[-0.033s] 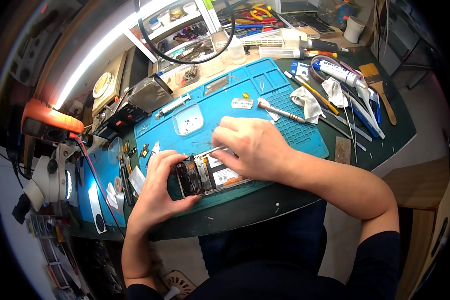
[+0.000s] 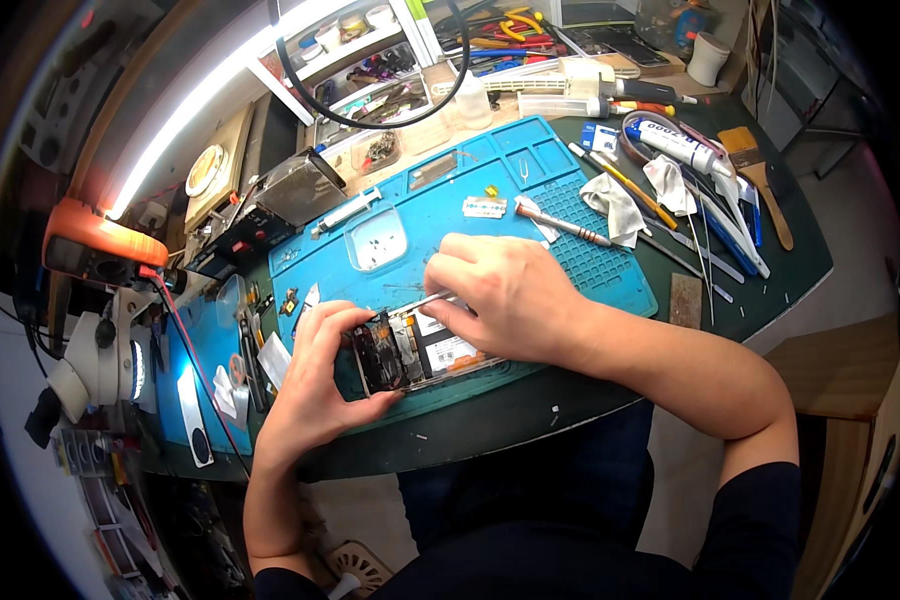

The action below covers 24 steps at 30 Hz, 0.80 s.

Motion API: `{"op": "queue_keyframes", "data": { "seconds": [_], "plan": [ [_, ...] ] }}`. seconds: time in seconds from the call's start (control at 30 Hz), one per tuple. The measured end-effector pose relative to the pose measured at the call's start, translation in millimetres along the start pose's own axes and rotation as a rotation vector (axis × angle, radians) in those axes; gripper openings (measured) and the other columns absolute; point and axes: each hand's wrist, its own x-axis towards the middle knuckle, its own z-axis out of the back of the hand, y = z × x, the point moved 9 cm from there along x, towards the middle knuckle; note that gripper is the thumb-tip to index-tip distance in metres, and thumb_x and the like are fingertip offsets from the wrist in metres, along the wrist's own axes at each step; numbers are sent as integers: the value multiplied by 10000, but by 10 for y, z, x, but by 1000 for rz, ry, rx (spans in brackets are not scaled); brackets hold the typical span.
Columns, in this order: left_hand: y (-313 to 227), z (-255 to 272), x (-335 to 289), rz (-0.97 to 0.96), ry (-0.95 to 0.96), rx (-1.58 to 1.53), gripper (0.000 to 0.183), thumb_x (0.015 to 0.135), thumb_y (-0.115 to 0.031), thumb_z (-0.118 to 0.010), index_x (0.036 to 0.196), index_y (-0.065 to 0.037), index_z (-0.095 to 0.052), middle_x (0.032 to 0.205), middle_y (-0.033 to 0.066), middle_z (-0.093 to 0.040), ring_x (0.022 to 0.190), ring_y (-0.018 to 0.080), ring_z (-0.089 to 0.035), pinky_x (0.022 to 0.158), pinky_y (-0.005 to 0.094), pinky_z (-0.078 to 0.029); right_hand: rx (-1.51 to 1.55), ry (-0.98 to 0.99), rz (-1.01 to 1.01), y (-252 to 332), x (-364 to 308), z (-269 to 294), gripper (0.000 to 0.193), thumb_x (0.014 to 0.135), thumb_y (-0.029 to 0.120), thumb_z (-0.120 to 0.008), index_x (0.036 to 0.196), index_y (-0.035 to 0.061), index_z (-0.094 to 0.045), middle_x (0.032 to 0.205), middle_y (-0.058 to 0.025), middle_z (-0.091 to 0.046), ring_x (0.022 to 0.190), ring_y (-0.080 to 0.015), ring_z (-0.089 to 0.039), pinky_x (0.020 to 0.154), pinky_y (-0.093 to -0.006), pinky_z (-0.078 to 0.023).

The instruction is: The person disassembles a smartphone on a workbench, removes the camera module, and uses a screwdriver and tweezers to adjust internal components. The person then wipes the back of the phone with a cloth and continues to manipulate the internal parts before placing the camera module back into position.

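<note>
An opened phone (image 2: 448, 354) lies on the blue work mat (image 2: 425, 225), its white-labelled battery and inner parts bared. Around its dark left end curves my left hand (image 2: 315, 378), thumb on the near edge and fingers on the far edge. My right hand (image 2: 515, 298) is closed in a pinch over the far side of the phone and covers part of it. From its fingertips a thin metal tool (image 2: 434, 299) points left along the phone's far edge; its exact kind is hidden by the fingers.
Beyond the phone are a clear tray (image 2: 378, 240) with tiny parts, a syringe (image 2: 348, 212), a razor blade (image 2: 484, 207) and a screwdriver (image 2: 565, 225). Tools, crumpled tissues (image 2: 615, 208) and a brush (image 2: 765, 195) lie at right. An orange multimeter (image 2: 100, 245) stands at left.
</note>
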Motion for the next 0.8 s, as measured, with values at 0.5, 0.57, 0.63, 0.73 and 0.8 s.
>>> {"op": "queue_keyframes", "data": {
  "seconds": [0.5, 0.57, 0.63, 0.73, 0.8],
  "plan": [
    [-29, 23, -114, -32, -107, 77, 826, 654, -153, -946, 1376, -74, -552, 1318, 143, -512, 1252, 353, -486, 1079, 446, -425, 16, 11, -32, -9, 9, -3, 150, 889, 205, -769, 920, 113, -654, 879, -49, -632, 783, -270, -677, 652, -396, -537],
    [-86, 50, -127, -91, -129, 132, 834, 654, -163, -950, 1383, -78, -554, 1316, 141, -516, 1246, 354, -487, 1076, 449, -425, 10, 17, -38, -11, 10, -4, 145, 893, 205, -768, 923, 111, -661, 881, -48, -637, 766, -265, -677, 648, -389, -537],
    [-143, 66, -146, -147, -156, 188, 842, 656, -177, -954, 1392, -82, -557, 1311, 136, -524, 1232, 354, -490, 1068, 452, -430, 2, 24, -40, -8, 14, -4, 140, 897, 203, -769, 924, 103, -674, 883, -51, -647, 748, -263, -678, 642, -381, -537],
    [-164, 78, -184, -193, -195, 209, 850, 653, -184, -956, 1394, -77, -554, 1304, 135, -529, 1224, 356, -491, 1063, 456, -431, 0, 31, -37, 1, 30, 4, 140, 899, 199, -767, 917, 94, -677, 884, -55, -651, 755, -266, -680, 644, -380, -536],
    [-128, 86, -217, -196, -200, 172, 861, 651, -170, -948, 1404, -68, -543, 1322, 146, -517, 1228, 359, -492, 1071, 460, -428, -1, 34, -40, -12, 25, -11, 140, 902, 195, -767, 925, 84, -684, 890, -59, -657, 759, -265, -685, 649, -379, -537]
  ]
}}
